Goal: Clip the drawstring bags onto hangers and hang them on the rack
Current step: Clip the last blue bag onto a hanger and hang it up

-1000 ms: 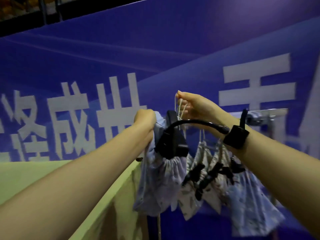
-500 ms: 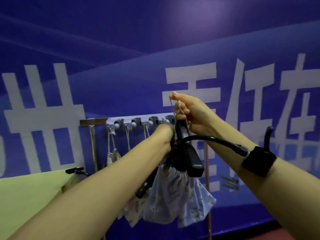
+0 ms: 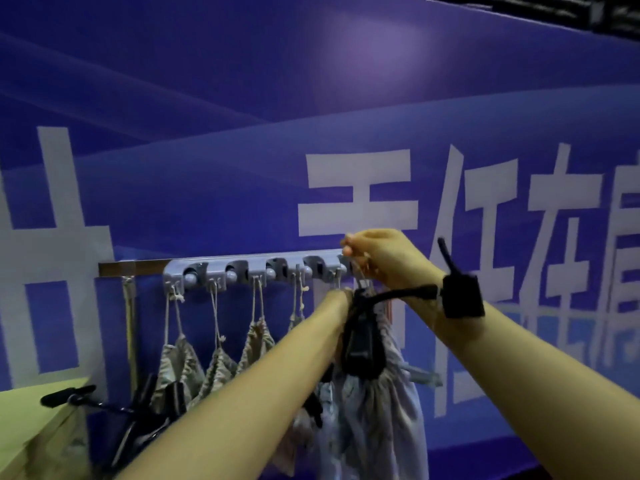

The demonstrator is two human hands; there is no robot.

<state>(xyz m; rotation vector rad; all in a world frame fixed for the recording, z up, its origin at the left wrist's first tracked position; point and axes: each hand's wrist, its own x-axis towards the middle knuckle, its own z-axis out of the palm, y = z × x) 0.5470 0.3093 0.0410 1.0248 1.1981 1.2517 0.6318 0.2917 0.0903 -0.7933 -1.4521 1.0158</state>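
Two raised forearms — right hand (image 3: 384,259) pinching drawstring (image 3: 362,271).

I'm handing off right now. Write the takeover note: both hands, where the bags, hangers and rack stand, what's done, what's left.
Right hand: raised at the right end of the rack, pinching the bag's drawstring.
Left hand: gripping the top of the pale blue bag, which is clipped in a black hanger.
Done: about four patterned bags hang by their strings from the rack's hooks.
Left: hook this bag at the right end and let go. More black hangers lie by the green table, lower left.
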